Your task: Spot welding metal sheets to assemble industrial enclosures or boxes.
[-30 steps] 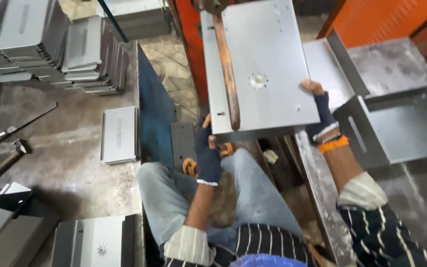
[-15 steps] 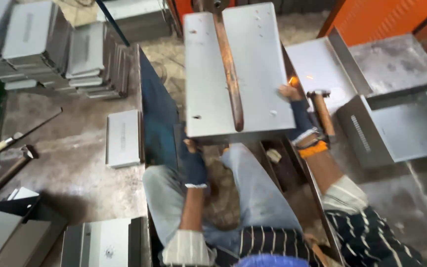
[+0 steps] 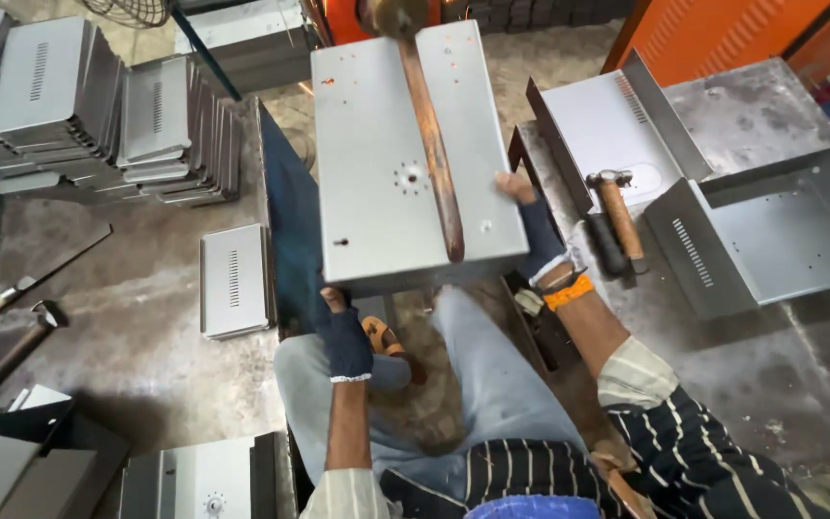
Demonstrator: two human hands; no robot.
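left hand (image 3: pixel 346 338) fingers under panel (image 3: pixel 405 154); fan (image 3: pixel 127 10) cropped

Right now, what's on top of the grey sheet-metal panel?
A rusty bar lies lengthwise on the grey sheet-metal panel. The right hand grips its right edge. Whatever supports the panel underneath is covered.

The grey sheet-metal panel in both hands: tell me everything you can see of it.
The grey sheet-metal panel is a flat rectangular piece of matt light-grey metal with a folded-down near edge. A ring of small holes sits near its middle, with a few more holes scattered about and orange specks at the far end. It lies roughly level above the person's knees. The left hand grips its near left corner, the right hand its right edge. A rusty brown bar lies lengthwise across its top.
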